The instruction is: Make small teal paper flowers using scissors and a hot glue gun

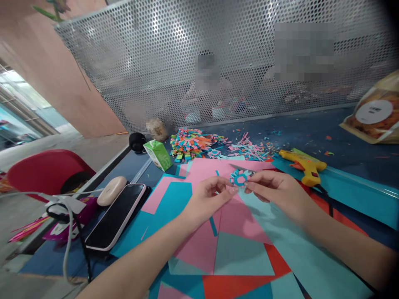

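Note:
Between my two hands is a small paper flower (240,178) with blue and pink petals round a pink middle. My left hand (215,192) pinches its left edge between thumb and fingertips. On the opposite side, my right hand (270,182) grips the right edge in the same way. Behind the flower, partly covered by it, lie the blades of scissors (236,167). Below the hands spread overlapping sheets of pink paper (199,249), light blue paper (243,255) and red paper (276,261). A narrow blue strip (213,226) rests on the pink sheet.
A yellow glue gun (307,166) lies at right. Fringed paper flowers (190,143) and paper scraps (249,147) sit behind, beside a green carton (158,154). A phone (116,218) and a pale rounded case (111,191) lie left. A perforated metal panel (149,62) stands at the back; people sit beyond.

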Action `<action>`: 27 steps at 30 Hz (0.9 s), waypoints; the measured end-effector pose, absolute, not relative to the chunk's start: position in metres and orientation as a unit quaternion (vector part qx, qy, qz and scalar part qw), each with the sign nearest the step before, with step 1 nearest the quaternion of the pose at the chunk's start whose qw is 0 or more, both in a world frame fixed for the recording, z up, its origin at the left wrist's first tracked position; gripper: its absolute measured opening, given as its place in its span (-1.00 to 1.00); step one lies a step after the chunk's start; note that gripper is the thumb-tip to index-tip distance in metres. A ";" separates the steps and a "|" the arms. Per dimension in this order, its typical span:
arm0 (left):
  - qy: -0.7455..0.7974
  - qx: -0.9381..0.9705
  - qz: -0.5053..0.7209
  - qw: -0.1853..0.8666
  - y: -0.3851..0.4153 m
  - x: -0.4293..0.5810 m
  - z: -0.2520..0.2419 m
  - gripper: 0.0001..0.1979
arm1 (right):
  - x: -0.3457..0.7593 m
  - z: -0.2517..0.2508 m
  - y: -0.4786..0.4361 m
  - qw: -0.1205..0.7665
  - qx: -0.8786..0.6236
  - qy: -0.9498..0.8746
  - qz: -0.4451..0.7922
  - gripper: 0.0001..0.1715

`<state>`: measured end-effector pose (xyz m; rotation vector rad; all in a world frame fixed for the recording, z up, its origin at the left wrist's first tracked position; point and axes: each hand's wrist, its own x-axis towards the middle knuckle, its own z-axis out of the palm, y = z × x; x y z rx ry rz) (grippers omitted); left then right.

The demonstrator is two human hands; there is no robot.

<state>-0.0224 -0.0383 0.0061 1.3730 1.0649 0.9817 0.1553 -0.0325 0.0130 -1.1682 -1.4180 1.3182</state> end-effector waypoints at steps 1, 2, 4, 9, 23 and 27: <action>0.455 0.575 0.422 0.533 -0.038 -0.022 0.006 -0.67 | 0.155 0.014 -0.034 0.425 -0.471 -0.578 0.513 -0.77; 0.459 0.573 0.431 0.525 -0.038 -0.022 0.005 -0.67 | 0.154 0.016 -0.035 0.427 -0.472 -0.587 0.500 -0.78; 0.462 0.571 0.443 0.514 -0.037 -0.022 0.005 -0.68 | 0.152 0.017 -0.037 0.431 -0.468 -0.603 0.481 -0.80; 0.474 0.574 0.453 0.491 -0.036 -0.023 0.003 -0.76 | 0.150 0.019 -0.037 0.426 -0.473 -0.612 0.469 -0.80; 0.482 0.643 0.452 0.387 -0.031 -0.028 0.001 -0.88 | 0.153 0.018 -0.035 0.381 -0.503 -0.620 0.466 -0.81; 0.476 0.658 0.461 0.357 -0.031 -0.029 0.001 -0.91 | 0.154 0.013 -0.034 0.358 -0.492 -0.619 0.497 -0.77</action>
